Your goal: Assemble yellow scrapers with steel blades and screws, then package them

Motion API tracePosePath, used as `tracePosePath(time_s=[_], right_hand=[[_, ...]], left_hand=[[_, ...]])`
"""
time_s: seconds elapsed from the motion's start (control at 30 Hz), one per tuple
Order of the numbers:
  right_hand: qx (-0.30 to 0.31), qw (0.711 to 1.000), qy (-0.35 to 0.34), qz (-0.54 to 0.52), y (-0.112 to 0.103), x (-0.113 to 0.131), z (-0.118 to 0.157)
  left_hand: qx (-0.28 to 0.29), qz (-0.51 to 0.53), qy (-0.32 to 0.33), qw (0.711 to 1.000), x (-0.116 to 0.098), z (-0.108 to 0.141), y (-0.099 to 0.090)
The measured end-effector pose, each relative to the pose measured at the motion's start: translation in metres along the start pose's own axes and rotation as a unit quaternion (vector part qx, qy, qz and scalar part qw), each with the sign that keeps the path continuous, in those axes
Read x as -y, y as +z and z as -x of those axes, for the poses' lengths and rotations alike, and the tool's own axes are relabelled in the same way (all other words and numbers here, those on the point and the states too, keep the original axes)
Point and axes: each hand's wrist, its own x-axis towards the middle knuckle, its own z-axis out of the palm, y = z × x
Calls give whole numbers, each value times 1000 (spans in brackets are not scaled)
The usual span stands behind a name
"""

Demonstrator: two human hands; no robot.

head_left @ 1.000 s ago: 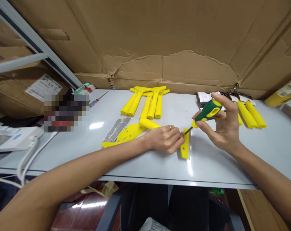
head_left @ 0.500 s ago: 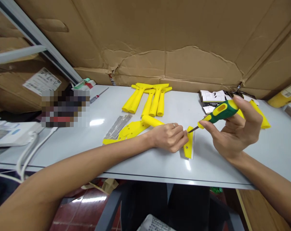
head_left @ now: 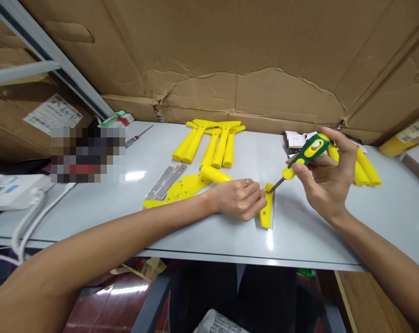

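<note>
My left hand [head_left: 240, 199] is closed around a yellow scraper [head_left: 266, 213], whose handle comes out behind the hand and whose head, with a screw in it, lies at the fingertips. A clear strip shows along the head's right edge. My right hand [head_left: 329, 180] grips a green and yellow screwdriver [head_left: 308, 150], tilted, its tip at the upper part of the scraper head. Left of my left hand lie flat yellow pieces [head_left: 187, 186] and metal blades [head_left: 168, 181]. Several yellow handles [head_left: 209, 141] lie behind my left hand.
On the table [head_left: 202, 236], a second screwdriver [head_left: 136, 138] lies at the back left, near a white device [head_left: 15, 192] with cables. Black and white packaging [head_left: 294, 141] and more yellow handles [head_left: 369, 169] are at the right. Cardboard [head_left: 202, 46] stands behind.
The screwdriver handle has swung up and left to a steeper tilt, and my right hand has moved left with it. The tip stays at the scraper head. The whole view has shifted slightly.
</note>
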Motion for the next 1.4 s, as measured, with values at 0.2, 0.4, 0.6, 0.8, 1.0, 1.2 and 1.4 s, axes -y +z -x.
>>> tracePosePath(time_s=[0.2,0.4,0.6,0.8,1.0,1.2,1.4], right_hand=[[21,1000,-12,-11,0,-2,3],[35,999,-27,-27,-1,-3,4],[51,996,-52,-49,-4,-6,3],[75,992,-67,-70,-4,-6,2],[77,992,-81,-59,-4,-6,4],[86,990,-80,-77,-6,-5,3],[96,990,-62,-86,-5,-4,4]], left_hand=[[5,-5,9,1000,1,0,-1],[18,-2,11,1000,2,0,-2],[11,-15,10,1000,2,0,-2],[12,-13,8,1000,2,0,-2],[27,-5,5,1000,2,0,-4],[27,-5,6,1000,2,0,-4],[25,4,7,1000,3,-2,-5]])
